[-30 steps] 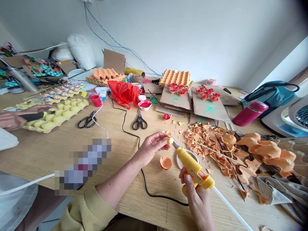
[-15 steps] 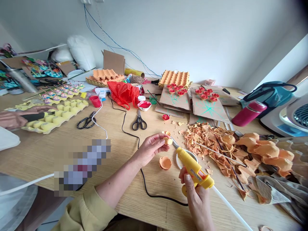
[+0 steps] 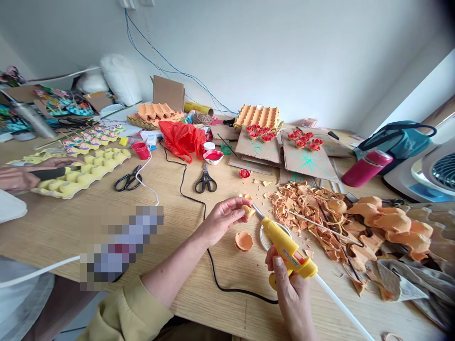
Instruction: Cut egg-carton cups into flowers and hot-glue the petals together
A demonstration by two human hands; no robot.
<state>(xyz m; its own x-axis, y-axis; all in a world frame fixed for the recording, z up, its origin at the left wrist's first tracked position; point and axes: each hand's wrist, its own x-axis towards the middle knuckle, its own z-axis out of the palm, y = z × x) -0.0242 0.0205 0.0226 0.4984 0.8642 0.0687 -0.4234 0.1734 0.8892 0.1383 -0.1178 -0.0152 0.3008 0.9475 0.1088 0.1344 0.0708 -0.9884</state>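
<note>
My left hand (image 3: 225, 218) pinches a small cup-shaped piece of egg carton (image 3: 248, 211) between thumb and fingers. My right hand (image 3: 293, 289) is wrapped round the handle of a yellow hot glue gun (image 3: 286, 244), and a white glue stick (image 3: 341, 310) sticks out of its back end. The gun's metal nozzle points up and left, close to the carton piece; whether the two touch I cannot tell. Below lies an orange petal-edged carton cup (image 3: 243, 241). Another small orange cup (image 3: 246, 196) is partly hidden behind my left fingers.
Orange carton scraps (image 3: 320, 213) are heaped at the right beside a cut egg tray (image 3: 394, 220). Black scissors (image 3: 205, 181), a red flower (image 3: 244, 174) and a paint dish (image 3: 213, 157) stand beyond my hands. A black cord (image 3: 215, 274) crosses the table. Another person's hand (image 3: 21, 175) works at a yellow tray (image 3: 92, 170).
The carton piece has turned slightly in my left fingers. The glue gun has shifted only a little, its nozzle staying near the piece.
</note>
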